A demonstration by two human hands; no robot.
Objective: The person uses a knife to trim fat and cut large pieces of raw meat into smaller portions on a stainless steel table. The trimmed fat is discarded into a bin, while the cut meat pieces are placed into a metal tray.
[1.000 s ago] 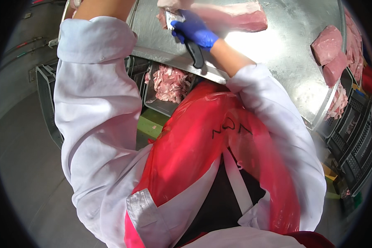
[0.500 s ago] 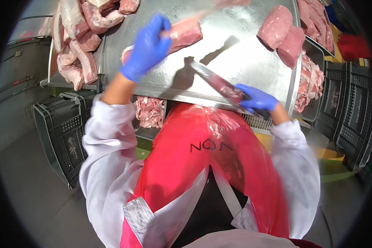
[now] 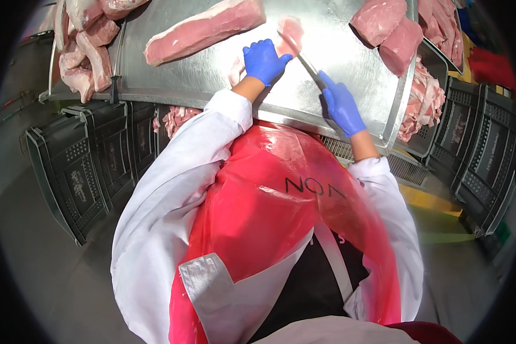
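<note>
My gloved left hand (image 3: 264, 62) is closed over a piece of meat, mostly hidden beneath it. A pale end of meat (image 3: 235, 71) shows beside the wrist. Past the thumb lies a blurred pink piece (image 3: 290, 37); whether it joins the pale end, I cannot tell. My gloved right hand (image 3: 341, 103) grips a knife, its long blade (image 3: 309, 67) slanting up and left onto that pink piece. Beyond my left hand a long, pale-edged loin of meat (image 3: 203, 33) rests on the metal table (image 3: 172, 80).
Two thick cuts of meat (image 3: 391, 37) sit at the table's right side. Fatty pieces (image 3: 92, 51) are heaped at the far left. Trimmings (image 3: 423, 100) fill a bin at the right edge. Dark crates (image 3: 69, 172) stand lower left, with others (image 3: 470, 152) at right.
My left hand has come down and right, off the loin. The loin appears farther up and left. My right hand has raised the knife tip toward the pink piece; the whole view has shifted slightly.
</note>
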